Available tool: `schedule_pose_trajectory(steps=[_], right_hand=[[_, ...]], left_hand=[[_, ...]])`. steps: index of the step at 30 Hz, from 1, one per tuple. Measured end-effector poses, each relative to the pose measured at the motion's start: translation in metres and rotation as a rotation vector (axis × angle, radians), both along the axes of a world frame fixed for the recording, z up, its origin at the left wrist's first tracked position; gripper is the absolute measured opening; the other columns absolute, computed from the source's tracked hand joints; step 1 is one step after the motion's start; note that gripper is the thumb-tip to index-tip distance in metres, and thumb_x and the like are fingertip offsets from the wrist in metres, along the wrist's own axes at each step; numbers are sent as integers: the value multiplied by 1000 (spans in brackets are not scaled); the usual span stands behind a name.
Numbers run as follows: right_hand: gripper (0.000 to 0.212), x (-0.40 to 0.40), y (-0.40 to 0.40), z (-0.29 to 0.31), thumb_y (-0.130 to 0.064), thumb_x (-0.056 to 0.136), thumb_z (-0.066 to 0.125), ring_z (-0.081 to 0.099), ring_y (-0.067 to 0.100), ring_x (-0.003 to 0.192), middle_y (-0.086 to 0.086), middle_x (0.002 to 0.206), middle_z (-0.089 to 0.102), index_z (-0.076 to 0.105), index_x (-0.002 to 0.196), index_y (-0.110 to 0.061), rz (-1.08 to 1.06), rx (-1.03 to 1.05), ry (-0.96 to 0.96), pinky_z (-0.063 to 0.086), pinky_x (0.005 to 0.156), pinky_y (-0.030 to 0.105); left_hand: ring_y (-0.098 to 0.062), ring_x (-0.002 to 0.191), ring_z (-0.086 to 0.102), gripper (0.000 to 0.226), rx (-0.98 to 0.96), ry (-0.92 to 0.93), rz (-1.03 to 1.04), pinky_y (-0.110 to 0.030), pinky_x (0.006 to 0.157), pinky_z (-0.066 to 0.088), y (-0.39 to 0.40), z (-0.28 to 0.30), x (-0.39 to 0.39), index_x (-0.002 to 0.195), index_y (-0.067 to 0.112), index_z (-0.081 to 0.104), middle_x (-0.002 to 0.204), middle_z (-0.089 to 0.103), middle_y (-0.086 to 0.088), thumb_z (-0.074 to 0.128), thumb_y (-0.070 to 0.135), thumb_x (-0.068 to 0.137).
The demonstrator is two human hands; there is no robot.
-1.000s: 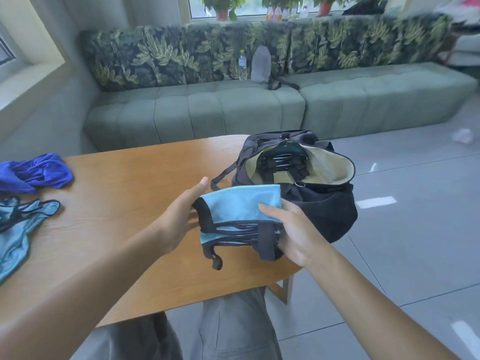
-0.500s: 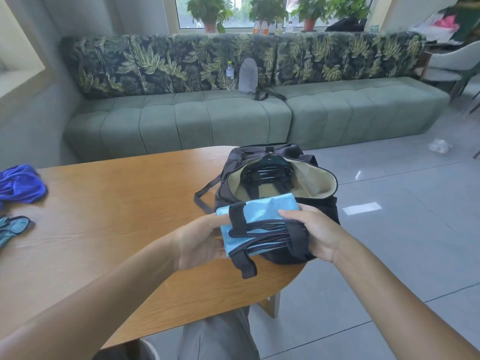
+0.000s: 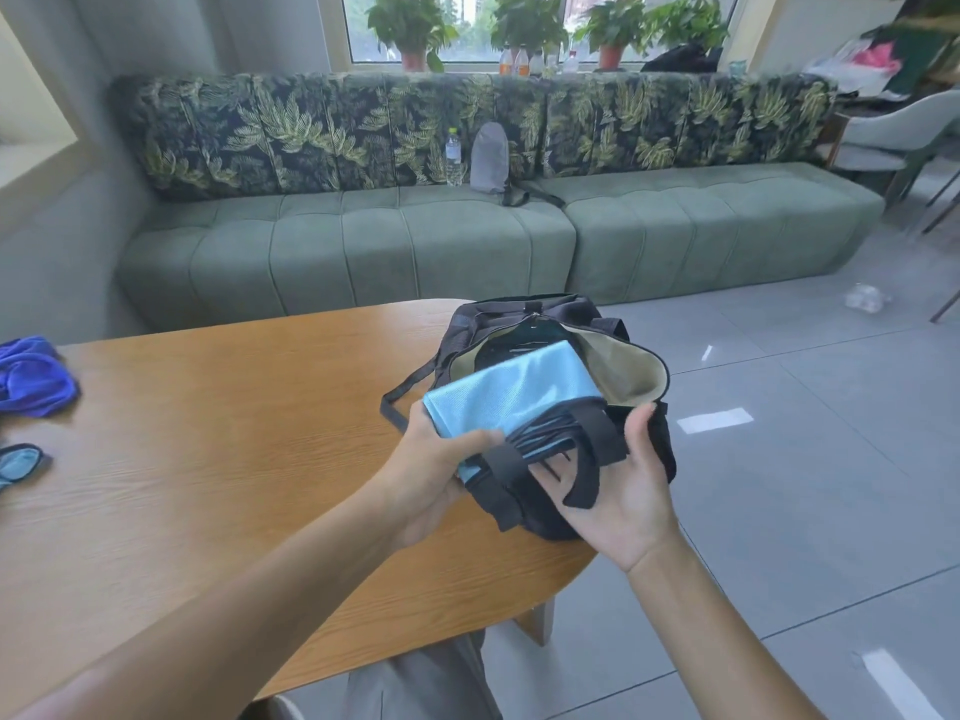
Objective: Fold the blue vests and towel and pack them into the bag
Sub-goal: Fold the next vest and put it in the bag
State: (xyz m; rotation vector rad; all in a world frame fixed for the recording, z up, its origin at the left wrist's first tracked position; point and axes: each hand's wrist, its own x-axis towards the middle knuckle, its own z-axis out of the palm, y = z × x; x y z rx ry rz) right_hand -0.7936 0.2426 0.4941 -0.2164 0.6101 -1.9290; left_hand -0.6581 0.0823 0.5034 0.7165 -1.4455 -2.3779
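A folded light blue vest (image 3: pixel 514 394) with black straps is tilted into the mouth of the open black bag (image 3: pixel 636 379), which stands at the right end of the wooden table (image 3: pixel 234 433). My left hand (image 3: pixel 434 470) grips the vest's near left edge, thumb on top. Palm up, my right hand (image 3: pixel 623 491) lies under the vest's black straps with its fingers fairly straight. A dark blue towel (image 3: pixel 31 376) lies crumpled at the table's left edge. Part of another light blue vest (image 3: pixel 18 462) shows just below it.
A green sofa (image 3: pixel 467 241) with leaf-print cushions runs behind the table, with a water bottle (image 3: pixel 453 157) and a grey pouch (image 3: pixel 489 158) on it. Grey tiled floor (image 3: pixel 805 459) lies to the right. Chairs (image 3: pixel 893 137) stand at far right.
Both hands carried the folded vest from above the table's front edge up to the bag and pushed its far end into the opening. My right hand turned palm up beneath the straps.
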Motion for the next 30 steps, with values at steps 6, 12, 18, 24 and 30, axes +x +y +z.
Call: schedule_pose_trajectory(steps=[6,12,18,24,30], right_hand=[[115,18,-6,-4,-67,76,69,11,35,155,16,166,18,20,159,-5,-40,-318,76,1,126,51],[59,43,-13,-5,-43,100,55,45,32,142,16,148,52,50,147,-6,-157,-44,38,40,114,51],[63,43,-26,18,-60,94,53,64,36,122,15,131,67,62,136,-13,-276,106,-28,49,102,54],[62,20,-35,20,-39,78,86,74,39,96,17,113,74,64,127,-8,-352,425,-64,62,76,49],[37,-5,-43,13,-27,93,68,75,35,94,17,108,76,67,124,-6,-418,527,-105,61,84,52]], left_hand=[[-34,118,68,80,10,70,55,-52,91,58,5,7,-18,145,17,41,136,64,-14,87,12,81],[-30,116,68,82,-136,2,176,-55,91,58,13,6,-29,130,28,43,132,62,-10,96,24,67],[-23,119,65,75,-316,26,199,-51,87,61,21,5,-31,121,38,45,134,53,-7,93,33,63],[-18,110,66,65,-552,9,92,-34,79,62,24,7,-34,127,25,37,123,54,-5,82,6,84],[2,94,64,60,-675,-102,36,-26,71,60,13,10,-50,122,21,37,115,50,1,82,10,84]])
